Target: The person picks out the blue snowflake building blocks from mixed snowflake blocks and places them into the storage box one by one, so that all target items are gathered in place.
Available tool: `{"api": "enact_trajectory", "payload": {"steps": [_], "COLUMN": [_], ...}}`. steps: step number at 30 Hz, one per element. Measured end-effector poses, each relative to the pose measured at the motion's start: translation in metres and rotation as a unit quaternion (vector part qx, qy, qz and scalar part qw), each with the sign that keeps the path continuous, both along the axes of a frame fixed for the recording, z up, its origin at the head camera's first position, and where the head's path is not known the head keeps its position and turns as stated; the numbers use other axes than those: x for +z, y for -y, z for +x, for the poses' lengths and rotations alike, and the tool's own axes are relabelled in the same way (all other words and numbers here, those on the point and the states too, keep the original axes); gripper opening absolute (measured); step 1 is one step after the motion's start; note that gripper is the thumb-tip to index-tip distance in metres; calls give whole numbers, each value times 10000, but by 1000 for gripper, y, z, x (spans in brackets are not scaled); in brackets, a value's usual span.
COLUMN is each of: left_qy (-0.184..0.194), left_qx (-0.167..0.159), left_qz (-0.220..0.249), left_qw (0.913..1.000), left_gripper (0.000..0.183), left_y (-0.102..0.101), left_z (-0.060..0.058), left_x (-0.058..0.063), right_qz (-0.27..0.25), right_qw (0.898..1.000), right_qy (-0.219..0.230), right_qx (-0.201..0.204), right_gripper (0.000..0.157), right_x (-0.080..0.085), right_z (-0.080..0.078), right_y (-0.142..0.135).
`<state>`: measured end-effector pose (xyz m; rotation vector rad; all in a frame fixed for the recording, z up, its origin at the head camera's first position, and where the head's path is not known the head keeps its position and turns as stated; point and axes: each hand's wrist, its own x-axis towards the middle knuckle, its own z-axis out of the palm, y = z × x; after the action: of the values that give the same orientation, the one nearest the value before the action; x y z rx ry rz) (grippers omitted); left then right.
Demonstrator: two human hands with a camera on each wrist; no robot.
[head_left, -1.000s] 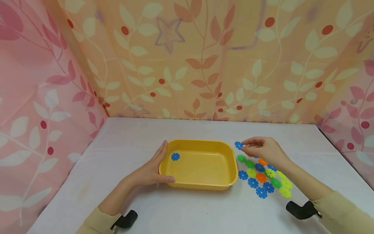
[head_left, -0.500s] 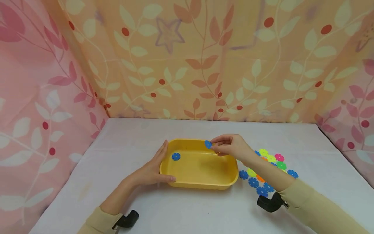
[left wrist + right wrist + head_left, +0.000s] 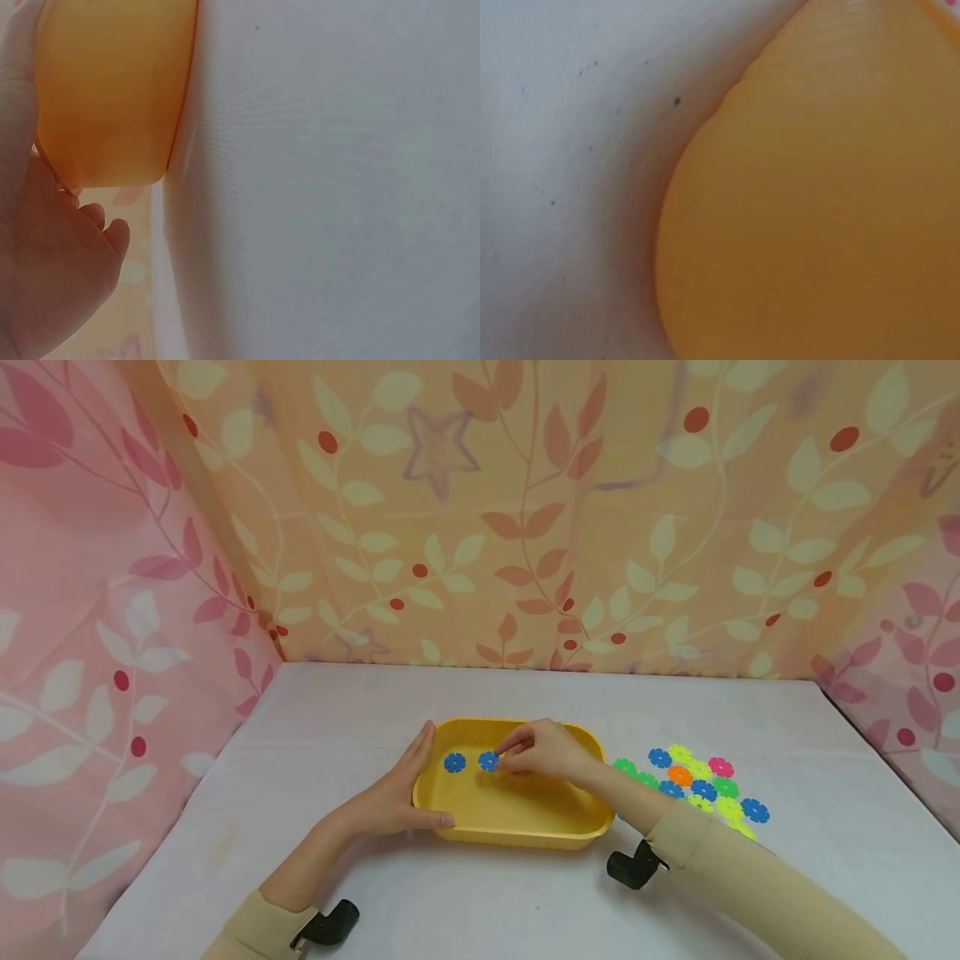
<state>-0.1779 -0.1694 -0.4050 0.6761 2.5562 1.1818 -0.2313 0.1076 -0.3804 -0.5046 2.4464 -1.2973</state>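
A yellow plastic tray (image 3: 525,842) stands on the white table. My left hand (image 3: 386,789) grips its left end, thumb over the front rim and fingers along the far left side. In the left wrist view this hand (image 3: 60,255) shows beside the tray's wall (image 3: 112,97). Over the tray's inside, my right hand (image 3: 543,750) pinches a blue snowflake disc (image 3: 489,762) by its right edge. To the left of it, another blue snowflake disc (image 3: 454,762) lies in the tray. The right wrist view holds only the tray's outer wall (image 3: 802,202) and tabletop, with the hand out of sight.
Right of the tray lies a loose spread of snowflake discs, among them an orange disc (image 3: 679,776), a pink disc (image 3: 722,767) and several blue, green and yellow ones. My right forearm (image 3: 637,793) covers part of them. Patterned cloth (image 3: 480,527) hangs behind the table.
My right hand has carried the blue snowflake disc leftward from beside the pile, over the tray's right side and down into the tray. The left hand stays on the tray.
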Motion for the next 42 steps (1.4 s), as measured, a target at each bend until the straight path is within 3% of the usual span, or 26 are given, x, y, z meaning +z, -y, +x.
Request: {"api": "enact_trajectory", "payload": {"steps": [10,24,30,42], "left_qy": [93,61,62,165], "left_qx": [1,-60,-47,75], "left_qz": [11,29,-2,-52], "left_qw": [10000,10000,10000,9998], "left_gripper": [124,123,123,123], "left_y": [0,1,1,0], "left_z": [0,1,1,2], "left_x": [1,3,2,1], "right_qz": [870,702,632,242], "right_qw": [9922,9890,9898,9964], "right_qy": [-818,-1302,-1273,-787], "right_qx": [342,65,15,-186], "right_gripper": [16,18,19,22], "right_x": [-15,-23,-25,-24], "right_z": [-7,-8,-7,-7], "right_y": [16,31,32,29]}}
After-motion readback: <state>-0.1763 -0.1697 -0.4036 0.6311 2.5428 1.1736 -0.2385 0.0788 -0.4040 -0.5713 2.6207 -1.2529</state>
